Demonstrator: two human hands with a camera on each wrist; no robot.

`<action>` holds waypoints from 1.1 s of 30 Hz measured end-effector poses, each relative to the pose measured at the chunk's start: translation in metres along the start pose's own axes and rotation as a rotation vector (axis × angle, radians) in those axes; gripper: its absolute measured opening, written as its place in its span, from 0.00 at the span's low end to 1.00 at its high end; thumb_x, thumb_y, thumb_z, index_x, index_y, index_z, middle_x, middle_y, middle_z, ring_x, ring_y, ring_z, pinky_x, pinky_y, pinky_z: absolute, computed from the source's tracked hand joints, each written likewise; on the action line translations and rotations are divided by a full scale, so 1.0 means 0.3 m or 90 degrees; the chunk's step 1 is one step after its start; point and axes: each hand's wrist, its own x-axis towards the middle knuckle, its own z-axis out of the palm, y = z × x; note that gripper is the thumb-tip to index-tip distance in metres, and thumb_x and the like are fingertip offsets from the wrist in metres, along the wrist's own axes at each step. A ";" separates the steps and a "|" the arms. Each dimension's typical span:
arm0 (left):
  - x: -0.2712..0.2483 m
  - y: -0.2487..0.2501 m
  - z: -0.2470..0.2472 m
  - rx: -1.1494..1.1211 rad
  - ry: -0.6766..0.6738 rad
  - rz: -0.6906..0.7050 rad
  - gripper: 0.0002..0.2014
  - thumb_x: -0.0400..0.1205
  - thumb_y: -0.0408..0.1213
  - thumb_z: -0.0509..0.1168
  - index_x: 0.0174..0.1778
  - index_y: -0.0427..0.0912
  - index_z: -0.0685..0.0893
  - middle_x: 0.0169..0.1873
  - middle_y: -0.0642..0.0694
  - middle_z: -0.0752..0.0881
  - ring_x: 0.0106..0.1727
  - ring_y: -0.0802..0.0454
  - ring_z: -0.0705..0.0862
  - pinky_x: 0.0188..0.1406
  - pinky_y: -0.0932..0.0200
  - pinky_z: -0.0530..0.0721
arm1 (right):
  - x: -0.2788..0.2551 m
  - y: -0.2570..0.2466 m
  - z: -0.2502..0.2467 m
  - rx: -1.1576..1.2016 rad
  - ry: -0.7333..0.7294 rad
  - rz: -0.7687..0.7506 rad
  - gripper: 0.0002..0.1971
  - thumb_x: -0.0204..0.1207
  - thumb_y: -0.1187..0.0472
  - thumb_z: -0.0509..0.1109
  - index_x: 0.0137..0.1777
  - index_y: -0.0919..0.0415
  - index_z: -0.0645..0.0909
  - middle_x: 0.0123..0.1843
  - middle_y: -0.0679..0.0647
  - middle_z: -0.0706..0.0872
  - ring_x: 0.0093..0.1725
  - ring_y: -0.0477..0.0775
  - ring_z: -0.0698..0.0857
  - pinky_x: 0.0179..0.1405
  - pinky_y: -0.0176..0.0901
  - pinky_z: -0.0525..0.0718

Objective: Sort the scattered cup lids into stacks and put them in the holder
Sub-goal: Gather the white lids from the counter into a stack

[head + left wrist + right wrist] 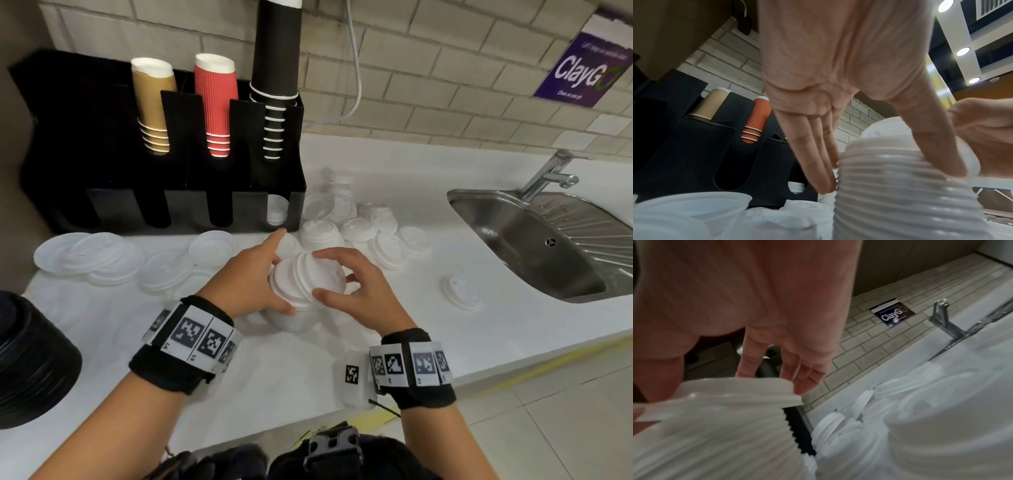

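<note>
A tall stack of white dome lids (298,322) stands on the white counter (274,377) in front of me. My left hand (284,272) grips the stack, thumb on the near side and straight fingers (818,162) along the far side. My right hand (317,274) pinches a tilted white lid (330,277) on top of the stack (715,434). More loose white dome lids (359,226) lie heaped behind the stack. Flat clear lids (89,257) are spread at the left. The black holder (102,137) stands at the back left; its rightmost front slot has a few white lids (276,212).
Tan, red and black cup stacks (215,102) stand in the holder's back row. A pile of black lids (27,359) sits at the near left edge. One white lid (460,291) lies alone near the steel sink (534,246) and tap (551,174).
</note>
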 end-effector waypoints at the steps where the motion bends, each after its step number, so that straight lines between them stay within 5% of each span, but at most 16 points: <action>1: 0.000 -0.002 0.001 -0.008 0.004 -0.001 0.66 0.58 0.43 0.86 0.85 0.57 0.47 0.56 0.59 0.79 0.52 0.56 0.82 0.52 0.60 0.82 | 0.005 -0.008 0.008 -0.018 -0.006 -0.008 0.25 0.67 0.61 0.82 0.64 0.47 0.82 0.65 0.45 0.79 0.67 0.43 0.76 0.58 0.30 0.76; 5: 0.002 0.000 0.006 -0.012 0.017 0.008 0.70 0.58 0.42 0.86 0.84 0.57 0.40 0.47 0.65 0.76 0.44 0.66 0.81 0.39 0.71 0.77 | 0.027 -0.047 0.030 -0.100 -0.052 0.001 0.27 0.67 0.58 0.82 0.67 0.47 0.82 0.66 0.46 0.76 0.69 0.49 0.73 0.66 0.37 0.71; 10: 0.002 0.000 0.011 0.006 0.017 0.014 0.71 0.58 0.40 0.86 0.84 0.57 0.38 0.44 0.65 0.77 0.43 0.64 0.83 0.39 0.69 0.80 | 0.053 -0.086 0.047 -0.184 -0.113 0.010 0.29 0.67 0.55 0.81 0.69 0.46 0.80 0.70 0.52 0.75 0.71 0.52 0.69 0.72 0.43 0.69; 14: 0.001 -0.003 0.012 0.014 0.018 0.016 0.70 0.58 0.40 0.86 0.84 0.57 0.39 0.45 0.65 0.78 0.44 0.63 0.83 0.42 0.67 0.81 | 0.065 -0.099 0.054 -0.235 -0.131 0.013 0.29 0.66 0.53 0.81 0.69 0.45 0.80 0.70 0.53 0.74 0.70 0.53 0.68 0.68 0.39 0.67; 17: -0.002 0.007 0.008 0.016 0.012 0.016 0.63 0.57 0.40 0.86 0.83 0.56 0.52 0.46 0.63 0.79 0.48 0.57 0.84 0.45 0.62 0.83 | 0.074 -0.105 0.060 -0.255 -0.139 0.017 0.30 0.65 0.53 0.81 0.69 0.45 0.80 0.69 0.53 0.74 0.68 0.53 0.68 0.64 0.37 0.65; 20: -0.009 0.015 0.003 0.019 0.014 0.035 0.39 0.57 0.43 0.84 0.65 0.53 0.79 0.48 0.59 0.85 0.51 0.55 0.85 0.50 0.54 0.85 | 0.079 -0.103 0.060 -0.247 -0.139 0.024 0.30 0.64 0.54 0.82 0.68 0.46 0.81 0.67 0.53 0.75 0.67 0.54 0.69 0.64 0.37 0.68; 24: -0.015 0.023 0.001 -0.003 0.002 0.031 0.30 0.58 0.46 0.84 0.56 0.51 0.85 0.46 0.56 0.88 0.47 0.61 0.84 0.50 0.51 0.86 | 0.061 -0.082 0.055 -0.194 -0.132 0.026 0.28 0.65 0.55 0.83 0.66 0.48 0.82 0.67 0.52 0.77 0.67 0.53 0.74 0.68 0.44 0.74; 26: -0.010 0.027 0.000 0.011 0.002 0.027 0.30 0.58 0.45 0.85 0.56 0.50 0.85 0.47 0.55 0.88 0.48 0.58 0.85 0.50 0.51 0.86 | 0.051 -0.058 0.028 -0.138 -0.160 0.024 0.26 0.65 0.56 0.83 0.64 0.48 0.82 0.68 0.49 0.78 0.66 0.48 0.76 0.66 0.38 0.76; 29: 0.001 0.028 -0.003 0.033 0.003 0.013 0.35 0.58 0.45 0.86 0.61 0.52 0.83 0.52 0.56 0.87 0.53 0.54 0.84 0.51 0.56 0.82 | 0.085 -0.002 -0.067 0.030 -0.130 0.126 0.22 0.68 0.55 0.81 0.62 0.47 0.82 0.67 0.46 0.81 0.66 0.47 0.80 0.61 0.37 0.80; 33: 0.007 0.019 -0.002 0.030 -0.004 0.005 0.37 0.58 0.44 0.86 0.64 0.53 0.82 0.55 0.58 0.85 0.55 0.55 0.82 0.47 0.62 0.78 | 0.198 0.134 -0.220 -0.280 -0.041 0.353 0.30 0.75 0.47 0.74 0.74 0.54 0.71 0.75 0.58 0.71 0.75 0.60 0.71 0.69 0.51 0.73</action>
